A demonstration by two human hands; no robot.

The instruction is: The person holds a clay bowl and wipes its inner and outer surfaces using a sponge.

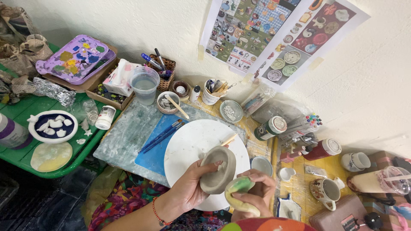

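My left hand [188,186] holds a round grey clay dish [217,169] tilted on edge, with a small raised clay shape on its face. My right hand [257,192] grips a yellow-green sponge [239,194] just below and to the right of the dish, touching its lower rim. Both are held over the near edge of a white round turntable [192,145]. A wooden stick [228,140] pokes out from behind the dish.
Several paintbrushes [162,136] lie on a blue mat [152,152] left of the turntable. A cup of water [144,85], small bowls, jars and a tool cup [210,95] line the wall. Mugs [325,192] stand at right, a green tray [25,149] with plates at left.
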